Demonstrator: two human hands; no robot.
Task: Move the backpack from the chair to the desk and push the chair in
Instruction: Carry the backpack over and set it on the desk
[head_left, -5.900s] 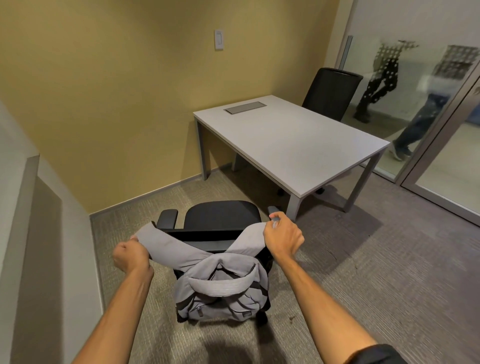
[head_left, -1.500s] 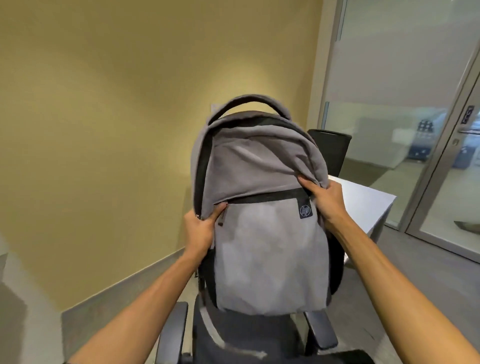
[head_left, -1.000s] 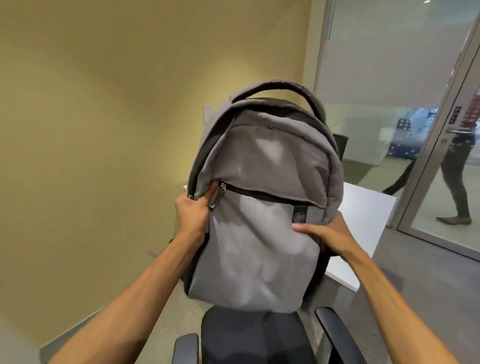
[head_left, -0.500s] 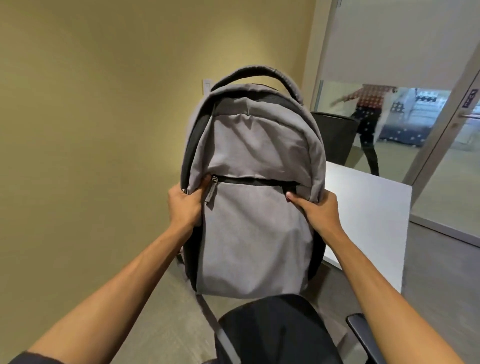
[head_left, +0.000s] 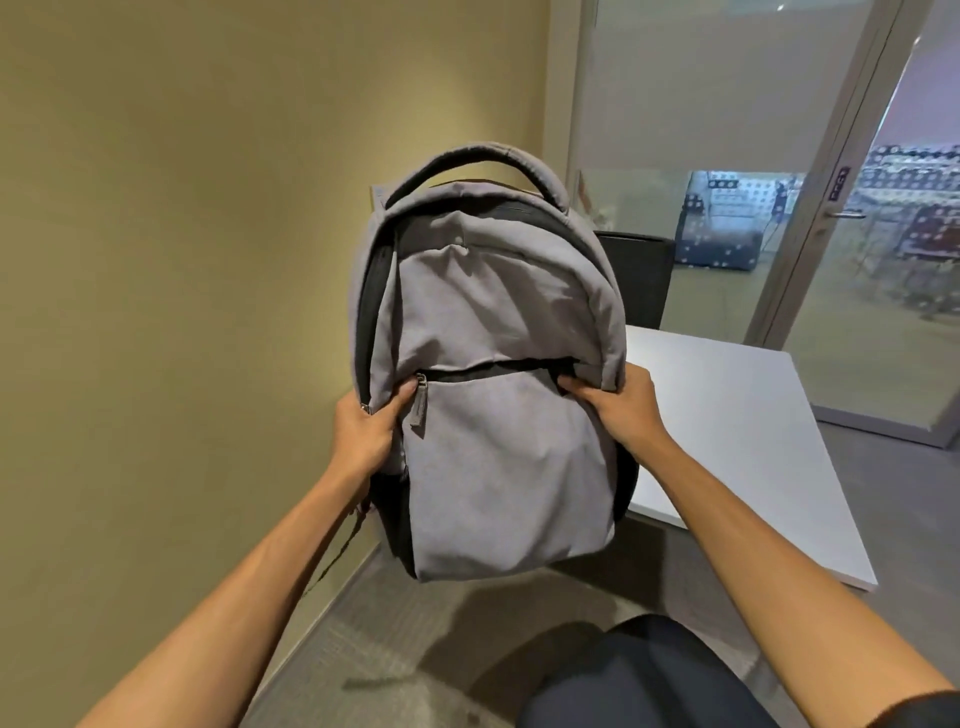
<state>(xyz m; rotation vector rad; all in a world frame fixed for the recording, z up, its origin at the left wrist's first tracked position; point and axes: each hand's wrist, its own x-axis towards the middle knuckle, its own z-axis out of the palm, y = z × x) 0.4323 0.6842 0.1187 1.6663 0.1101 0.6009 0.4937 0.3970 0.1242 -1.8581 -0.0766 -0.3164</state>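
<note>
I have the backpack (head_left: 493, 395) up in the air, upright, its grey front pocket facing me and its top handle highest. My left hand (head_left: 363, 431) is clamped on its left edge, thumb pressed across the fabric beside the zip pull; my right hand (head_left: 621, 410) pinches a fold of cloth at the right end of the pocket zip, fingers tucked behind where I cannot see them. Both grips are closed on the bag, neither hand spread.

So the first part of the job is half done, as I judge it: the bag is off the chair (head_left: 644, 675), whose dark rounded top shows low in the view beneath my right forearm, and it touches nothing but my hands. It is not yet on the desk (head_left: 737, 441). The white top lies to the right of and behind the bag, bare where I can see it, and the bag's lower right corner hangs in front of the near-left part of it (whether over the top or short of it, I cannot tell). Setting it down is left, and then pushing the chair in, which has not begun.

Against the view half a second ago, the bag sits further right and closer to the desk, much more of the desk top shows, and the chair has slid down toward the lower right corner. My two grips look unchanged. The passer-by behind the glass wall (head_left: 727, 156) is gone.
</note>
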